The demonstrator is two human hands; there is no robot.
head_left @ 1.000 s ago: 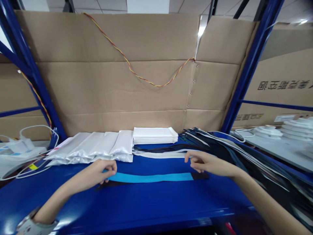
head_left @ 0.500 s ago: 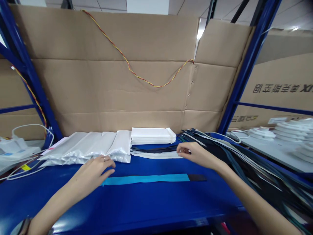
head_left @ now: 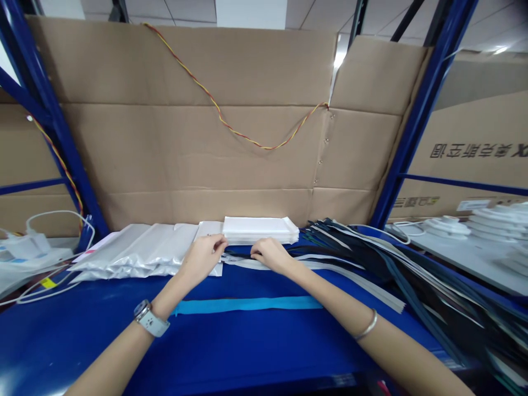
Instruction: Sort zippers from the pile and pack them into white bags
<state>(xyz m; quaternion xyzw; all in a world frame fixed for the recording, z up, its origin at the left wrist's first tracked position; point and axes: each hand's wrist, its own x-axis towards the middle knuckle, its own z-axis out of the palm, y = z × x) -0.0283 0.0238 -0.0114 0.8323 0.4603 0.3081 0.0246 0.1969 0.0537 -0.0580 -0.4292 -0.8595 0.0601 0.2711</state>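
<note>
My left hand (head_left: pixel 204 256) and my right hand (head_left: pixel 269 254) both reach to the back of the blue shelf (head_left: pixel 247 346). Their fingers are curled at the front edge of a stack of flat white bags (head_left: pixel 259 229), just above white and dark strips (head_left: pixel 247 258) lying under that stack. What the fingers pinch is hidden. A light blue strip (head_left: pixel 247 304) lies flat on the shelf under my forearms, touched by neither hand. I wear a watch on the left wrist and a bangle on the right.
Shiny white pouches (head_left: pixel 140 250) lie in a row at left. A fan of dark and white strips (head_left: pixel 391 264) spreads to the right. Cardboard (head_left: pixel 206 154) backs the shelf, with a red-yellow wire (head_left: pixel 231 124) hanging across it. Blue uprights (head_left: pixel 412 121) flank it; white cables (head_left: pixel 37 247) lie far left.
Both hands left the ends of the light blue strip and moved back and inward to the white stack. The blue strip stays flat on the shelf.
</note>
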